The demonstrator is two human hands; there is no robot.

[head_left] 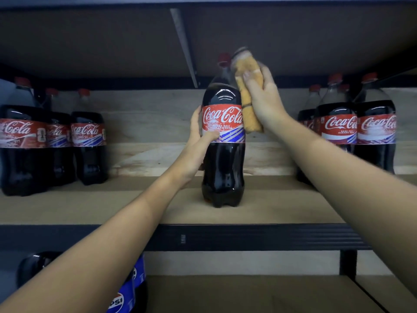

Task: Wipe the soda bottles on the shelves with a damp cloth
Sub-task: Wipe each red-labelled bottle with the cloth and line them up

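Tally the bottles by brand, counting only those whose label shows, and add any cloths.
Coca-Cola bottle: 7 (3 left, 1 centre, 3 right)
Pepsi bottle: 2
cloth: 1
Total: 10
Bottles hidden behind these are not counted.

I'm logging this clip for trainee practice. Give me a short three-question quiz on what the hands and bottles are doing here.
1. True or false: the middle Coke bottle stands upright on the shelf.
2. Which hand holds the cloth? A) left B) right C) both
3. Fill in: the bottles on the lower shelf, bottom left, carry the brand ____.

Key:
1. True; its base sits on the shelf board.
2. B; the right hand grips the yellow cloth against the bottle's upper right side, while the left hand holds the bottle at the label.
3. Pepsi.
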